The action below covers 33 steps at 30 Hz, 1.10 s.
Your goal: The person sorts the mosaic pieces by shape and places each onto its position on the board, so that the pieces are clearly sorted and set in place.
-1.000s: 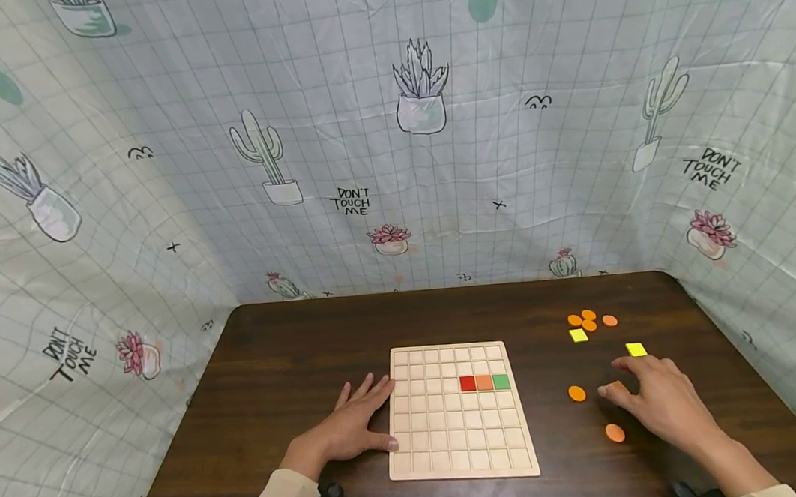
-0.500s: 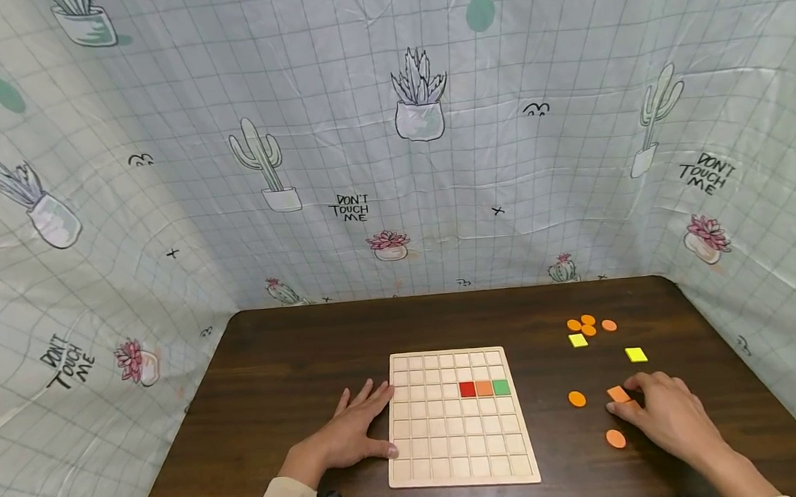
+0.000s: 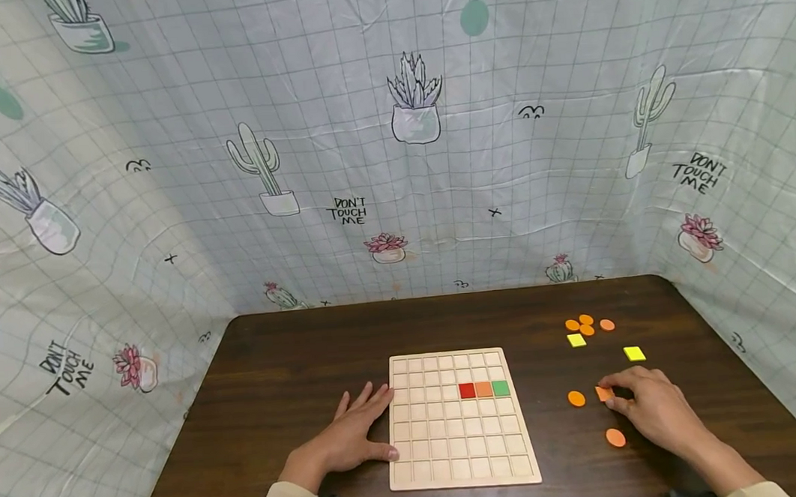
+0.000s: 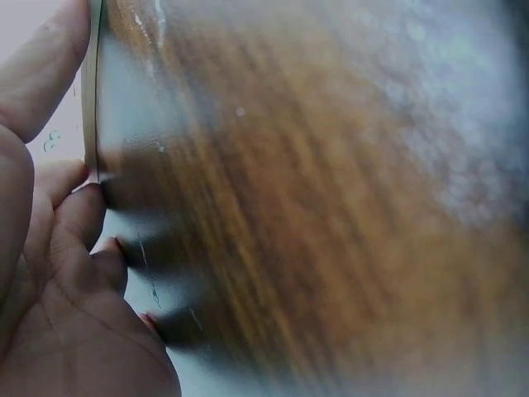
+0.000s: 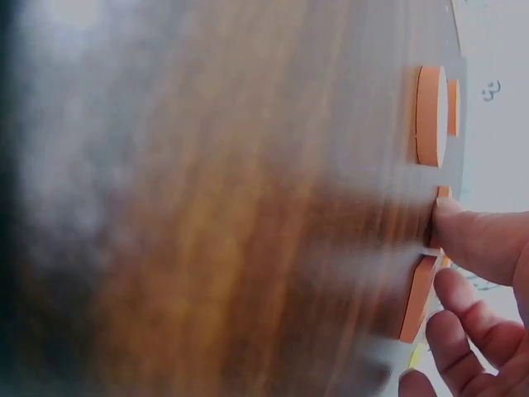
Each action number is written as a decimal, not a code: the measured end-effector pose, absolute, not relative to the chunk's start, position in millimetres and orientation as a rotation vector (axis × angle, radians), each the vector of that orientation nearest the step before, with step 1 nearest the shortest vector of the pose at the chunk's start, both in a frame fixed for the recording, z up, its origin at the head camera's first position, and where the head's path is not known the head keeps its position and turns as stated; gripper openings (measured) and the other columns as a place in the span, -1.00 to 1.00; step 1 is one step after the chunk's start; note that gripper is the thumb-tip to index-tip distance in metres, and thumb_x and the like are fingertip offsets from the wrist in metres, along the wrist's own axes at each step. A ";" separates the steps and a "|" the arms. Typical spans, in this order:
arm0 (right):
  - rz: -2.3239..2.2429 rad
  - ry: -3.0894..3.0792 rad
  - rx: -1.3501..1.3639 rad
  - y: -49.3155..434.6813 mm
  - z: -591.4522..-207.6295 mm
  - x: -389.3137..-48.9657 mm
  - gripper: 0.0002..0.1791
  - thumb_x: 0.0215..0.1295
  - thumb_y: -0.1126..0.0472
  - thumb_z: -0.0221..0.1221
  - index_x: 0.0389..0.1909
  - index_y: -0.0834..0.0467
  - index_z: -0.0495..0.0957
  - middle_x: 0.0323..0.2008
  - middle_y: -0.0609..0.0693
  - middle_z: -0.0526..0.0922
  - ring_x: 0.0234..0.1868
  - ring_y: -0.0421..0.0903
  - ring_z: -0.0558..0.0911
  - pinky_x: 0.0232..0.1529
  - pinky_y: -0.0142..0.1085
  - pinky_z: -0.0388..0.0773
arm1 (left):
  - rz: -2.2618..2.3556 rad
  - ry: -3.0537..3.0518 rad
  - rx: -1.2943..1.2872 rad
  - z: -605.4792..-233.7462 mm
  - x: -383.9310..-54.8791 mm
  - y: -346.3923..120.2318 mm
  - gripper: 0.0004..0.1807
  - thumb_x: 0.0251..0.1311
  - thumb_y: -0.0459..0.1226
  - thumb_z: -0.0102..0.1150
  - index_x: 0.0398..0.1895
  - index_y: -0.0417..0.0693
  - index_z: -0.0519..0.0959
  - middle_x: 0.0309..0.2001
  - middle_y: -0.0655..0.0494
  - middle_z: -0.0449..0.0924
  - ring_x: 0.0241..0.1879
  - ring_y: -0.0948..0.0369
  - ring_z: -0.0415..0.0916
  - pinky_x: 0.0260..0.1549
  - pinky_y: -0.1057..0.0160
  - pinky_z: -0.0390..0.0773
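A light wooden grid board (image 3: 449,448) lies flat on the dark table. One row holds a red (image 3: 467,390), an orange (image 3: 483,389) and a green square tile (image 3: 501,388) side by side. My left hand (image 3: 343,439) rests spread on the table, thumb and fingertips at the board's left edge. To the right of the board, my right hand (image 3: 656,407) pinches an orange square tile (image 3: 604,393) between thumb and forefinger, low over the table. In the right wrist view, another orange tile (image 5: 419,299) lies below the fingers; the hand hides it from the head camera.
Around the right hand lie an orange disc (image 3: 576,399), a paler orange disc (image 3: 615,437) and a yellow square tile (image 3: 635,354). Farther back are several orange discs (image 3: 587,330) and a second yellow tile (image 3: 576,340). A printed curtain (image 3: 407,165) surrounds the table (image 3: 295,351).
My right hand has lowered from above the orange tiles, taken one between thumb and forefinger, and moved it slightly left. The left hand stays at the board's edge.
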State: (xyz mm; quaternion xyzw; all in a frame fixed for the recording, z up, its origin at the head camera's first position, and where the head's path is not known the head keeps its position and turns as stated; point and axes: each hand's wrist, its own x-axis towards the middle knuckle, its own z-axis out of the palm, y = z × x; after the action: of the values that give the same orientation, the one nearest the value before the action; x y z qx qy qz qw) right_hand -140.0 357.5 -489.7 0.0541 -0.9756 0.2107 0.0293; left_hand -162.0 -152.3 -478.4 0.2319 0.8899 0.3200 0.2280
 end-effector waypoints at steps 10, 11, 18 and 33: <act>0.747 -3.080 0.162 372.8 -487.9 -148.9 -0.63 0.24 0.15 0.49 0.04 0.17 0.76 0.02 0.18 0.74 -0.03 0.19 0.64 -0.12 0.06 0.60 | 0.899 2.440 0.644 -480.2 -159.9 -151.4 0.10 0.29 0.07 0.42 0.73 -0.07 0.03 0.72 -0.02 -0.05 0.72 -0.13 -0.30 0.58 -0.37 -0.49; 0.752 -3.083 0.165 372.7 -487.7 -149.5 -0.65 0.24 0.15 0.49 0.02 0.16 0.76 0.00 0.15 0.75 -0.05 0.14 0.65 -0.14 0.01 0.60 | 0.898 2.440 0.644 -480.3 -159.9 -151.5 0.10 0.29 0.07 0.42 0.73 -0.07 0.03 0.72 -0.02 -0.05 0.72 -0.13 -0.30 0.58 -0.37 -0.49; 0.775 -3.135 0.131 367.6 -485.0 -155.5 -0.77 0.28 0.14 0.46 -0.10 0.09 0.74 -0.16 -0.02 0.70 -0.24 -0.10 0.55 -0.25 -0.18 0.49 | 0.888 2.444 0.646 -479.9 -163.2 -153.5 0.09 0.29 0.07 0.41 0.73 -0.04 0.04 0.72 0.01 -0.06 0.72 -0.10 -0.32 0.58 -0.35 -0.51; 0.875 -3.005 0.105 337.6 -473.1 -166.6 -0.72 0.35 0.16 0.43 -0.01 0.19 0.68 -0.29 -0.10 0.74 -0.45 -0.21 0.59 -0.44 -0.36 0.52 | 0.882 2.447 0.637 -478.0 -162.0 -154.6 0.08 0.29 0.06 0.41 0.73 -0.04 0.04 0.73 0.03 -0.07 0.73 -0.08 -0.32 0.60 -0.33 -0.50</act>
State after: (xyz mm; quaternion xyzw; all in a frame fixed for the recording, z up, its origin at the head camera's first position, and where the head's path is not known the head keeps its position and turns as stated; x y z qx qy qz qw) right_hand -166.6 337.6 -473.1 0.0334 -0.9596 0.2794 0.0048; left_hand -162.0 -154.6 -478.0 0.2315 0.8894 0.3204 0.2296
